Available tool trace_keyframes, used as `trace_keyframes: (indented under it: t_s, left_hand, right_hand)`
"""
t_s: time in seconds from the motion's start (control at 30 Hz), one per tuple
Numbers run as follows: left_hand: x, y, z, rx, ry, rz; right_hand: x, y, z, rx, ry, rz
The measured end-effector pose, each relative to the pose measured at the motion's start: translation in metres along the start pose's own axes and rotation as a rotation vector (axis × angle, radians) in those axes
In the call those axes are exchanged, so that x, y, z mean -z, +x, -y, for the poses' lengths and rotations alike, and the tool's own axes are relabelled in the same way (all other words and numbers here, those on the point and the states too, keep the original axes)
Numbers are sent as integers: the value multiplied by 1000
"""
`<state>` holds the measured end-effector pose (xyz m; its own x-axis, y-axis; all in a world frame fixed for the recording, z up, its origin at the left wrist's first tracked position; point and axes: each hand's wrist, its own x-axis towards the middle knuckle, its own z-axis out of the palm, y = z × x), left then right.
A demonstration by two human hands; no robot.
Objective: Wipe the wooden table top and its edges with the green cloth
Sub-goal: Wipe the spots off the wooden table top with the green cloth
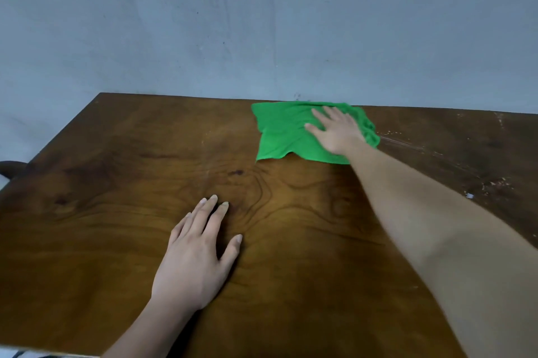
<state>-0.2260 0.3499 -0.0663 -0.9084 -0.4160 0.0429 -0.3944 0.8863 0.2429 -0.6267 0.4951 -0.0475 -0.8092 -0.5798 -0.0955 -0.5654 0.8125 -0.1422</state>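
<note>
A: Head view: where's the cloth [286, 132]?

B: Far edge of the surface [116, 212], by the wall [262, 23]. The right hand [334, 130] is flat on it, fingers spread, gripping nothing

A: The left hand [198, 253]?

B: Flat, open, near side. The crumbs [471, 186] lie to the cloth's right, probably its next stretch

A pale blue-grey wall [262, 23], lightly speckled with dark marks, rises directly behind everything; lighting is soft and even.
</note>
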Motion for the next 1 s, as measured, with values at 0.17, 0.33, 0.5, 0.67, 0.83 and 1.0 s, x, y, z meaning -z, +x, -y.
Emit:
trace_keyframes:
  t_s: [0.17,0.33,0.5,0.67,0.83,1.0]
  left_hand:
    - [-1,-1,1,-1,-6,1]
    - [1,0,0,-1,-16,17]
    - [1,-1,1,3,-17,12]
    - [1,-3,-1,6,-6,5]
    - [0,-3,-1,10,-1,-5]
    - [2,-4,0,13,-18,-12]
  right_hand:
    - [7,-23,-91,-268,31,-65]
    - [3,-28,-86,-527,86,-81]
    - [-6,-10,4,-417,65,-42]
    - [-20,7,114,-164,10,0]
    - [-32,2,207,92,-10,44]
    - [-41,-34,247,469,-34,78]
